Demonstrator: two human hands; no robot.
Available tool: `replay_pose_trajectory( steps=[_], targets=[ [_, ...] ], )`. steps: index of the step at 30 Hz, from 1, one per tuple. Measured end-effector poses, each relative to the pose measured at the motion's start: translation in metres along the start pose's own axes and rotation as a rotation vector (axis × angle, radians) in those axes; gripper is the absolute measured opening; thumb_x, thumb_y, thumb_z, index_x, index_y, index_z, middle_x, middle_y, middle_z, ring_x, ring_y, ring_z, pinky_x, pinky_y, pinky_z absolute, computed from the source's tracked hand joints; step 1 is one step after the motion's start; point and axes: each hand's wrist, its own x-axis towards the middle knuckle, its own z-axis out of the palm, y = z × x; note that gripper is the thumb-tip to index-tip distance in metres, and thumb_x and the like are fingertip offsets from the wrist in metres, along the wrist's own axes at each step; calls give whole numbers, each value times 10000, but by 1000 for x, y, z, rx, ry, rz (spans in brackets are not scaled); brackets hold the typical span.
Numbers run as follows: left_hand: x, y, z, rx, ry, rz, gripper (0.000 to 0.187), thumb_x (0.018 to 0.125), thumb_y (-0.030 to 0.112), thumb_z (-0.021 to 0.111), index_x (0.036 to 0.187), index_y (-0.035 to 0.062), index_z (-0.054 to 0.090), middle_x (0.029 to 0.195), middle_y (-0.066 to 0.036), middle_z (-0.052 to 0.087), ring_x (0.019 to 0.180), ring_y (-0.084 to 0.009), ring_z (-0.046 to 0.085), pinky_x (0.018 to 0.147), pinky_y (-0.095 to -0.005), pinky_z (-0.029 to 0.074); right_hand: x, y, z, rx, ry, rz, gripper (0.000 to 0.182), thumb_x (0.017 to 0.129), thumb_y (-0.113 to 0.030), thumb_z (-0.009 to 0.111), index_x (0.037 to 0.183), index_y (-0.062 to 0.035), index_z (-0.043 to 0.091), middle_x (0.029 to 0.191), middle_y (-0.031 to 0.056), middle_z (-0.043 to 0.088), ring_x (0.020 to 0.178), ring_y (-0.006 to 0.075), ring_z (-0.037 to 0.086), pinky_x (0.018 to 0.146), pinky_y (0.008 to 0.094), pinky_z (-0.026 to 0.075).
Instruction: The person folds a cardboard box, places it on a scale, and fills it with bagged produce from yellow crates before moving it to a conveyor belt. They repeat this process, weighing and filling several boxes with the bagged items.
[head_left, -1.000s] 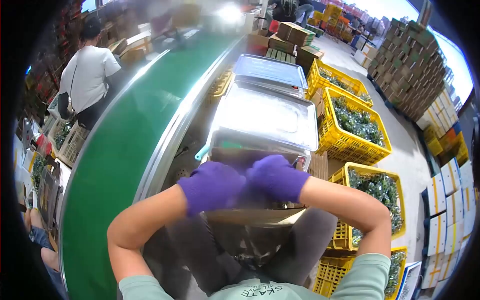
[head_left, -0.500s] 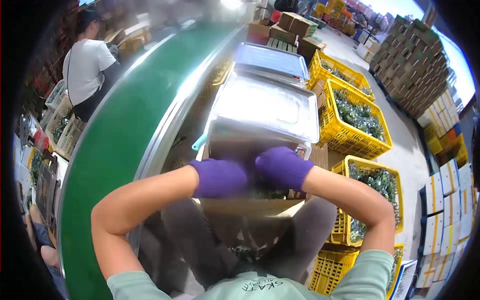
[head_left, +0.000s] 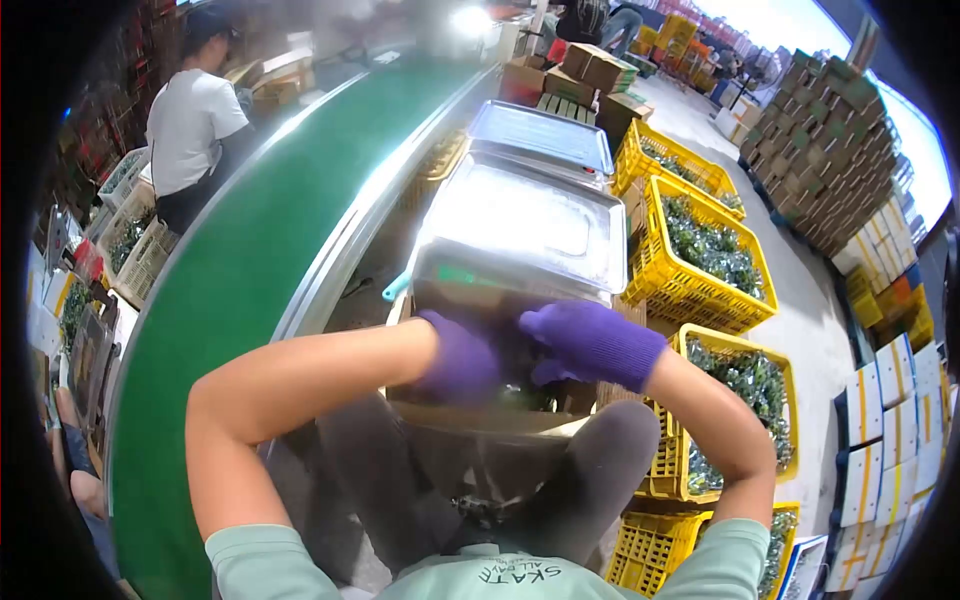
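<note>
My left hand, in a purple glove, is over the left part of an open cardboard box between my knees. It is smeared by motion and its fingers do not show clearly. Opposite it, my right hand, also gloved in purple, points inward over the box with fingers apart and nothing visible in them. The dark contents of the box are mostly hidden by the gloves. Just beyond the hands is a shiny steel scale platform, with a second steel platform behind it.
A green conveyor belt runs along my left. Yellow crates of dark green, glossy packets line my right. A person in a white shirt is across the belt. Stacked cartons and white boxes stand farther right.
My left hand has shifted right and slightly downward in the view. The right hand's fingers have spread, and its forearm sits a little farther right. The camera view has shifted slightly.
</note>
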Motion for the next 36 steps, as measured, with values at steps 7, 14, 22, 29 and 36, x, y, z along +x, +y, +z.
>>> replay_pose_trajectory(
  steps=[7,14,22,29,36],
  targets=[
    [49,-17,44,-122,-188,15,325,726,108,603,1047,78,648,1063,-149,641,948,-362,637,751,-461,515,22,9,38,-98,-71,-110,117,770,-149,617,806,-41,645,793,175,638,815,362,650,732,442,523],
    [8,-61,49,-113,469,484,193,807,109,581,965,51,675,893,-142,669,852,-352,634,768,-401,505,-34,-9,-30,206,166,-96,148,808,-135,656,847,2,617,788,170,642,720,280,650,662,372,514],
    [30,-115,91,139,1234,50,751,775,569,581,1285,23,508,1306,-256,471,1240,-457,404,1067,-603,214,-15,50,43,828,72,-42,245,838,-223,717,792,-11,603,669,42,603,643,110,586,574,287,457],
    [44,-52,84,285,1217,-103,894,627,580,718,1308,50,485,1291,-245,469,1278,-409,362,1058,-638,204,-24,14,36,591,34,-161,468,800,-456,692,923,-18,581,806,146,602,764,358,606,673,416,482],
    [26,-61,82,-286,959,296,475,799,365,695,1090,-1,608,1019,-217,633,948,-383,614,830,-426,497,-50,-22,43,296,237,-17,390,844,-457,629,895,-70,616,704,127,559,673,318,592,606,403,462]
  ],
)
